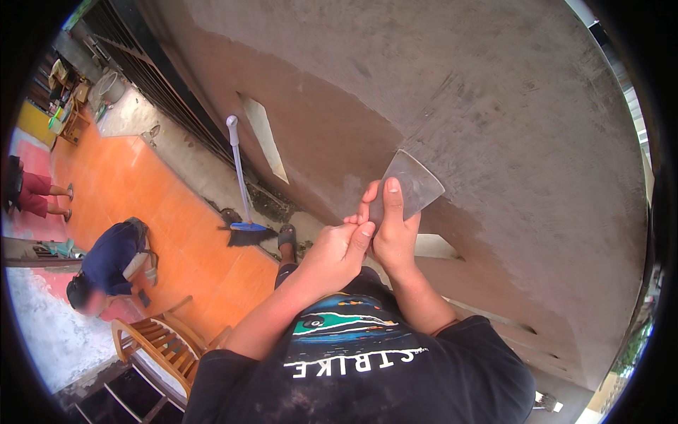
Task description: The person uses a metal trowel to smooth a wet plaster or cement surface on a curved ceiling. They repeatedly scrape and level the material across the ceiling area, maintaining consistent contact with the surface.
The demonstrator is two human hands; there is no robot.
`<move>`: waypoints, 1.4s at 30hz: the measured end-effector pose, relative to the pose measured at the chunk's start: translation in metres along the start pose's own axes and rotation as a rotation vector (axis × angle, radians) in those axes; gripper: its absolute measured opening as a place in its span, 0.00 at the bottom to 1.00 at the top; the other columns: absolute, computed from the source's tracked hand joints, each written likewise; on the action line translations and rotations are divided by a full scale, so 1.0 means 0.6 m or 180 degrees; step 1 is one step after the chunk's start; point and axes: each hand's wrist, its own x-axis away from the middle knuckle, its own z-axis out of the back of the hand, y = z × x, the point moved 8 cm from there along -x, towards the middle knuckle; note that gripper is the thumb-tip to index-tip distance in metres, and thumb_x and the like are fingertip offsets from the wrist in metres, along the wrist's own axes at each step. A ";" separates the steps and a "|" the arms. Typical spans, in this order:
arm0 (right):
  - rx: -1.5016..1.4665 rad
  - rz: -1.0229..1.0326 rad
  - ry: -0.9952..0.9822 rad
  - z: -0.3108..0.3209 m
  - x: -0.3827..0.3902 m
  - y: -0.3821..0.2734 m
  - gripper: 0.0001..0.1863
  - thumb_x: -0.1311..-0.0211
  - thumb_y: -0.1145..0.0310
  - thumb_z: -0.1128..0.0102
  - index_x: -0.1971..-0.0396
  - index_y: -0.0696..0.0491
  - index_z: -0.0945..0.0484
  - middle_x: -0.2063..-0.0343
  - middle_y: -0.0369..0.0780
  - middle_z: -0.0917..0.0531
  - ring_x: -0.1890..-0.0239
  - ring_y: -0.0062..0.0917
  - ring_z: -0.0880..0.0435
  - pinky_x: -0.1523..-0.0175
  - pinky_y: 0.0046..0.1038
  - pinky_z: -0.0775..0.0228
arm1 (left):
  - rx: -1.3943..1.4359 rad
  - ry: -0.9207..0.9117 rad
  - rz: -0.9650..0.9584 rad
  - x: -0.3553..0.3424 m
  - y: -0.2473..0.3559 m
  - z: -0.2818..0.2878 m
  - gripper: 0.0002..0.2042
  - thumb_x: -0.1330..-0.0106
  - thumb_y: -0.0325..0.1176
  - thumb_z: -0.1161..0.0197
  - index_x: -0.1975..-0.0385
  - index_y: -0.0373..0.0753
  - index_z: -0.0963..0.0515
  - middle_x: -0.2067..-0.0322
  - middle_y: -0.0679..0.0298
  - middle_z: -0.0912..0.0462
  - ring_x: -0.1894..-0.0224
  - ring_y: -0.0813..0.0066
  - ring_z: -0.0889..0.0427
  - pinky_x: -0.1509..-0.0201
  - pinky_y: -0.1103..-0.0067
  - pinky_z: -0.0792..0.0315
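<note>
A translucent grey plastic putty scraper is in my right hand, its wide blade fanning out up and to the right. My right thumb lies flat along the scraper's face, with the fingers curled behind it. Close beside it, my left hand is closed, thumb pressed against the fingers at the scraper's narrow lower end. What the left fingertips pinch, if anything, is hidden. Beyond both hands stands a grey-brown wall, partly coated in a lighter grey layer.
Slanted openings cut through the wall. A broom with a blue head leans left of my hands. Orange tiles cover the floor at left, where one person bends low and another stands. A wooden chair is at lower left.
</note>
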 end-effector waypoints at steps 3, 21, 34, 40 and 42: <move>0.0021 0.0335 0.0053 0.009 -0.018 -0.047 0.23 0.24 0.53 0.55 0.72 0.58 0.27 0.80 0.36 0.27 0.80 0.16 0.27 0.69 0.24 0.23 | 0.0003 -0.0029 -0.0457 -0.032 0.032 -0.001 0.23 0.23 0.40 0.54 0.76 0.28 0.26 0.83 0.53 0.27 0.80 0.65 0.27 0.71 0.71 0.32; 0.0103 0.0597 -0.0201 -0.012 -0.028 -0.100 0.23 0.24 0.53 0.57 0.71 0.57 0.28 0.80 0.36 0.27 0.79 0.16 0.27 0.70 0.23 0.23 | 0.0143 0.0141 -0.0956 -0.042 0.072 0.015 0.24 0.22 0.41 0.54 0.79 0.28 0.27 0.85 0.54 0.28 0.80 0.66 0.28 0.69 0.71 0.32; 0.0283 -0.0108 0.0108 0.012 -0.010 0.036 0.24 0.24 0.52 0.56 0.72 0.58 0.28 0.82 0.36 0.28 0.80 0.17 0.27 0.69 0.26 0.22 | 0.0122 -0.0005 -0.0159 -0.006 -0.039 0.007 0.27 0.21 0.44 0.58 0.80 0.30 0.28 0.83 0.58 0.27 0.78 0.69 0.27 0.69 0.71 0.32; 0.0024 0.0577 -0.0120 -0.029 -0.025 -0.068 0.24 0.25 0.52 0.55 0.73 0.58 0.27 0.82 0.35 0.27 0.81 0.16 0.27 0.70 0.25 0.21 | 0.0135 0.0336 -0.0909 -0.028 0.048 0.033 0.25 0.22 0.43 0.54 0.77 0.27 0.27 0.88 0.54 0.31 0.83 0.65 0.31 0.72 0.71 0.32; 0.0106 0.0556 0.0018 -0.022 -0.022 -0.084 0.24 0.25 0.51 0.55 0.72 0.58 0.27 0.82 0.35 0.27 0.81 0.16 0.26 0.70 0.24 0.21 | 0.0093 0.0151 -0.0961 -0.026 0.062 0.025 0.24 0.22 0.42 0.54 0.77 0.27 0.27 0.87 0.55 0.30 0.83 0.66 0.31 0.71 0.71 0.32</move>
